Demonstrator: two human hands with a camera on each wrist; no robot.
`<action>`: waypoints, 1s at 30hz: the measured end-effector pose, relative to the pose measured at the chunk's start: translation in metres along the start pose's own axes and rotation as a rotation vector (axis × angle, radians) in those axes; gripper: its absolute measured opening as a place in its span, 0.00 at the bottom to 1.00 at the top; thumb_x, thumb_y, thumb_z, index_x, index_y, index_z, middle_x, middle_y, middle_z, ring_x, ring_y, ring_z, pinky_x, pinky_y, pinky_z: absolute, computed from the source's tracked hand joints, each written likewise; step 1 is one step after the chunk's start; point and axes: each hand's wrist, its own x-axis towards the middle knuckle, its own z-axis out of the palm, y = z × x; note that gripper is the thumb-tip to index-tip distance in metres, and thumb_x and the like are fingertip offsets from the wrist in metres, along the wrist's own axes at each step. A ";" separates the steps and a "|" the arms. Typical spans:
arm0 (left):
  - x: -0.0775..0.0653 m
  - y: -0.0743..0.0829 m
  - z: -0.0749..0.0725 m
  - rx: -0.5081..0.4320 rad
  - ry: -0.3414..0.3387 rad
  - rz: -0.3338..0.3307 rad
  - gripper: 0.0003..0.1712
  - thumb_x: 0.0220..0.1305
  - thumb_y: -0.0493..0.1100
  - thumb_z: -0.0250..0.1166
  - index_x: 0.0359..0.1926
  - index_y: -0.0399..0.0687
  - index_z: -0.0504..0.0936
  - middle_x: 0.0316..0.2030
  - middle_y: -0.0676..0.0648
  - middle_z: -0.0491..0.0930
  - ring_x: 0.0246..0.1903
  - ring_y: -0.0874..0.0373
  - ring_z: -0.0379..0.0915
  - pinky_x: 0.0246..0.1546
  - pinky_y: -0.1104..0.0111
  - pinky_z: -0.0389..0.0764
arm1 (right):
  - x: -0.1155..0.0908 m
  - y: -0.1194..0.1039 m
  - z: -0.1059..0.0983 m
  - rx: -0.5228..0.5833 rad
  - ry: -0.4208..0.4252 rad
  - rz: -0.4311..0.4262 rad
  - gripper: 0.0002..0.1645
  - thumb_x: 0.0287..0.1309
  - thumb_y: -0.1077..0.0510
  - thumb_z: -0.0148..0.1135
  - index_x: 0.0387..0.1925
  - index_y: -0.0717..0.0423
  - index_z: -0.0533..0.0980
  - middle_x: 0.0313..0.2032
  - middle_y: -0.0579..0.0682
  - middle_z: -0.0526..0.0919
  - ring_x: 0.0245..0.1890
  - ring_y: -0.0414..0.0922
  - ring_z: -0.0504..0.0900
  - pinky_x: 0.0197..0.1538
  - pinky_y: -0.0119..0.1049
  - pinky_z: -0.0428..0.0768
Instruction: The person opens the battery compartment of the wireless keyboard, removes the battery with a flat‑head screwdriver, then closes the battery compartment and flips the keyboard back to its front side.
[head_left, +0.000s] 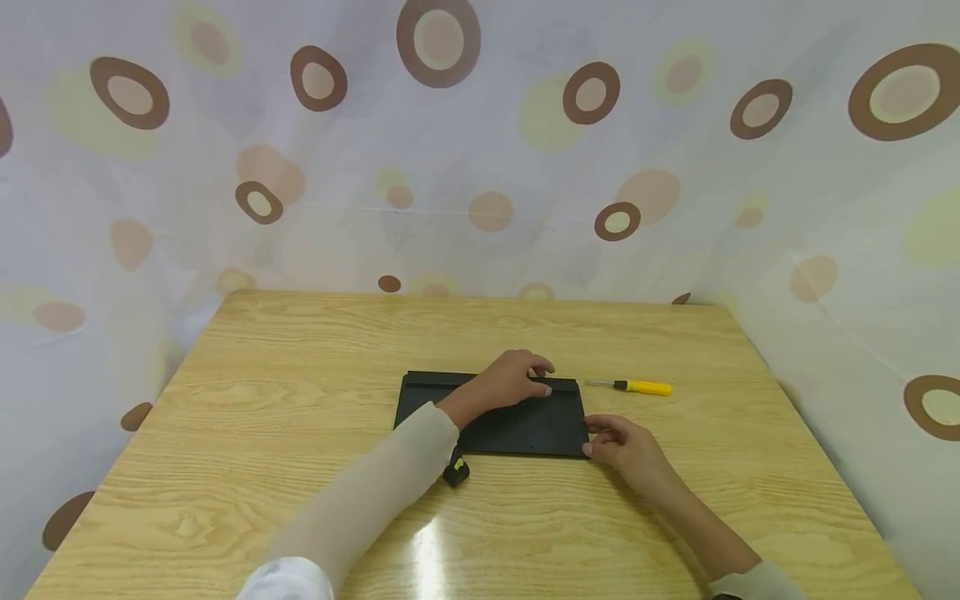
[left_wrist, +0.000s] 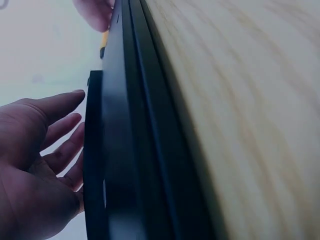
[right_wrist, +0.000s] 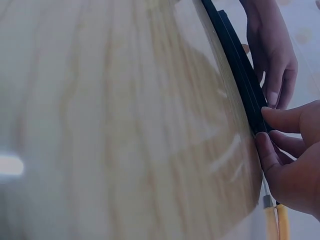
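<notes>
A flat black panel point(head_left: 517, 421) is lying near the middle of a wooden desk point(head_left: 300, 350), with a raised strip running along its far edge. The left hand point(head_left: 510, 379) is reaching across the panel from the near left and resting on that far edge, toward the right end; the fingers are lying loosely extended over the strip rather than curling around it, and in the left wrist view the left hand point(left_wrist: 37, 160) is showing straight, slightly spread fingers point(left_wrist: 60, 105) beside the panel's rim point(left_wrist: 107, 150). The right hand point(head_left: 626, 450) is sitting at the panel's near right corner, with thumb and fingertips pinching the thin edge there; the right wrist view is showing the fingertips point(right_wrist: 280, 117) of the right hand point(right_wrist: 295, 165) pressing on the black edge point(right_wrist: 240, 75) from both sides.

A screwdriver point(head_left: 633, 387) with a yellow handle and a short metal shaft is lying on the desk just beyond the panel's far right corner, apart from both hands, its shaft pointing left toward the left hand. A small black object with a yellow mark point(head_left: 456, 472) is lying on the desk at the panel's near edge, partly hidden under the left sleeve point(head_left: 375, 492); what it is cannot be told. A pale curtain printed with brown and yellow circles point(head_left: 480, 150) is hanging behind and beside the desk.
</notes>
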 end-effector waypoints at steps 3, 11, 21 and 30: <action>0.008 0.004 0.005 -0.004 -0.002 0.010 0.24 0.71 0.48 0.65 0.65 0.50 0.78 0.56 0.48 0.80 0.53 0.56 0.77 0.49 0.67 0.79 | 0.000 0.000 0.000 0.006 0.003 0.009 0.31 0.62 0.57 0.70 0.64 0.61 0.74 0.55 0.59 0.82 0.42 0.44 0.80 0.42 0.31 0.79; 0.015 0.004 0.008 0.011 -0.013 -0.007 0.22 0.70 0.47 0.67 0.62 0.50 0.80 0.56 0.49 0.81 0.57 0.56 0.76 0.56 0.65 0.78 | 0.006 -0.001 -0.001 -0.028 0.002 -0.003 0.30 0.63 0.55 0.68 0.64 0.60 0.74 0.57 0.59 0.81 0.42 0.44 0.79 0.43 0.32 0.78; 0.010 -0.003 0.000 -0.075 -0.025 0.012 0.21 0.68 0.44 0.68 0.60 0.46 0.82 0.55 0.48 0.82 0.56 0.54 0.77 0.53 0.65 0.79 | 0.043 -0.007 0.001 -0.024 0.063 -0.022 0.30 0.69 0.51 0.63 0.68 0.56 0.72 0.58 0.59 0.80 0.55 0.51 0.80 0.57 0.43 0.78; 0.008 -0.007 -0.003 -0.085 -0.026 0.007 0.18 0.69 0.45 0.68 0.58 0.49 0.83 0.53 0.49 0.82 0.54 0.55 0.77 0.49 0.66 0.80 | 0.065 -0.005 0.001 -0.006 0.099 -0.050 0.28 0.69 0.52 0.63 0.66 0.57 0.74 0.59 0.60 0.79 0.58 0.54 0.78 0.62 0.50 0.75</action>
